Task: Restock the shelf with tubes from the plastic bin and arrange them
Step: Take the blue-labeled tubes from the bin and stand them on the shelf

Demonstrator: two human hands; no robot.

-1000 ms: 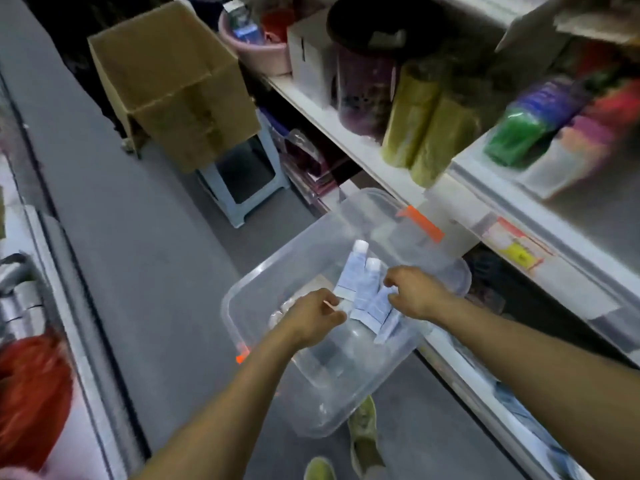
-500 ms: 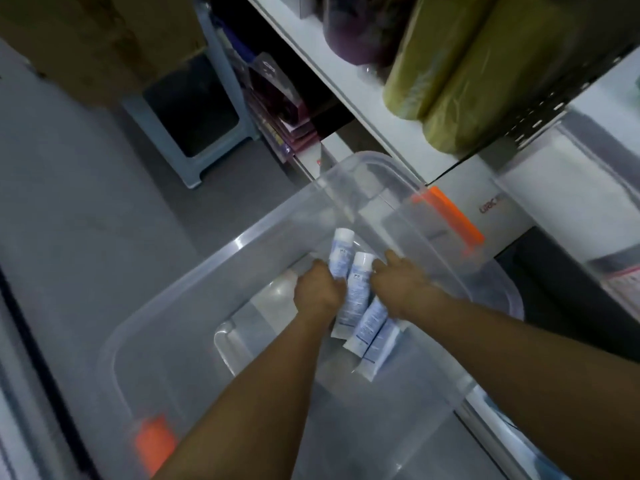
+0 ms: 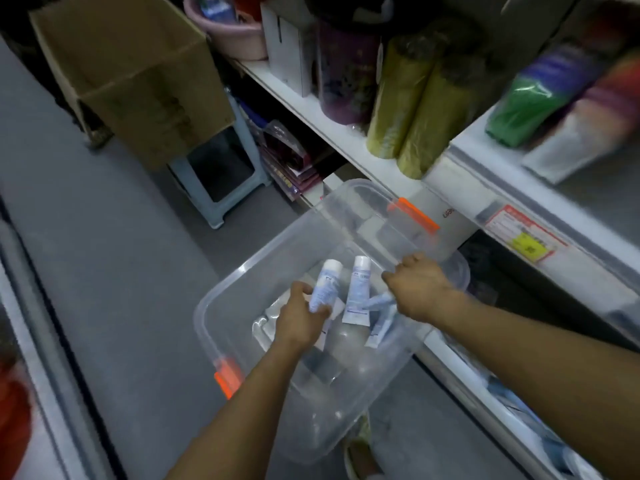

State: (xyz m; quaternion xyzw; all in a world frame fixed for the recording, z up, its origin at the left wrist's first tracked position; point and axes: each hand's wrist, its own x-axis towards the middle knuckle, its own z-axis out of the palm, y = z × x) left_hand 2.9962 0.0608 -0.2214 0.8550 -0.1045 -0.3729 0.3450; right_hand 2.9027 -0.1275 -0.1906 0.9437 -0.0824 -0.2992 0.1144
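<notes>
A clear plastic bin (image 3: 242, 275) with orange clips stands on the floor beside the white shelf (image 3: 346, 143). Both my hands are inside it. My left hand (image 3: 301, 317) grips a white and pale blue tube (image 3: 325, 282) with its cap pointing away from me. A second tube (image 3: 358, 289) lies upright between my hands. My right hand (image 3: 415, 285) holds other tubes (image 3: 379, 318), whose flat ends stick out below the fingers; the fingers themselves are hidden by the back of the hand.
A cardboard box (image 3: 131, 74) sits on a pale blue stool (image 3: 214, 174) at the upper left. Yellow-green rolls (image 3: 412, 109), a purple container (image 3: 346, 71) and a pink basin (image 3: 228, 32) fill the shelf. A price label (image 3: 523, 233) sits on the shelf edge at right.
The view has pulled back from the bin. My hands have moved apart, the left keeping one tube, the right holding others, with one tube left between them.
</notes>
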